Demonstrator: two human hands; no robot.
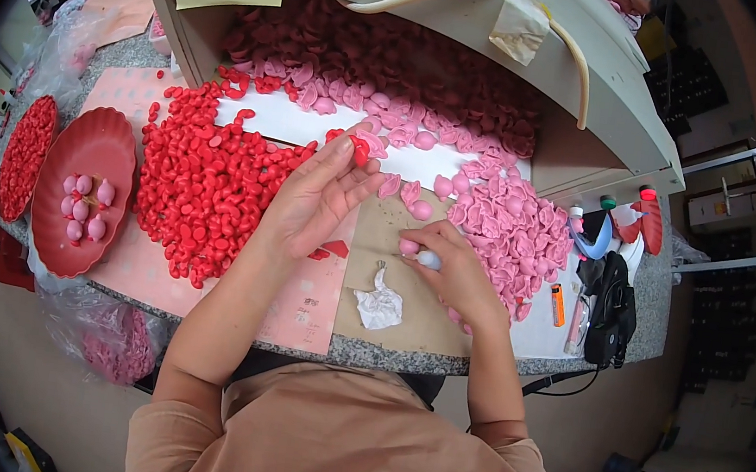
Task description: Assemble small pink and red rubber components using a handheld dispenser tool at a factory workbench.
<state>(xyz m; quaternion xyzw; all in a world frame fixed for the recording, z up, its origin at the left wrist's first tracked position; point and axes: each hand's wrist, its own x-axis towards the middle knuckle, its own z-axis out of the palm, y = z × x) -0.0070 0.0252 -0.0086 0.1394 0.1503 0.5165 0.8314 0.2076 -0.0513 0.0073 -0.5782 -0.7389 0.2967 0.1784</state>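
My left hand [314, 187] is raised over the middle of the table, thumb and fingertips pinching a small red plastic piece [361, 150]. A pink shell-shaped piece [375, 142] shows right behind it; whether that is gripped too I cannot tell. My right hand [459, 278] is low over the brown sheet, fingers curled round a small pale-blue rounded object [429, 260] whose kind is partly hidden. At its fingertips is a pink rounded piece [408, 247]. Just left of that hand lies a crumpled white tissue [380, 303].
A heap of red pieces [215, 190] lies left, a heap of pink pieces [514, 228] right. A red scalloped plate [78, 165] holds several pink assembled pieces. Behind stands a grey box-like housing [589, 102] with more pink pieces inside. An orange lighter-like object [557, 305] and black pouch [610, 309] lie right.
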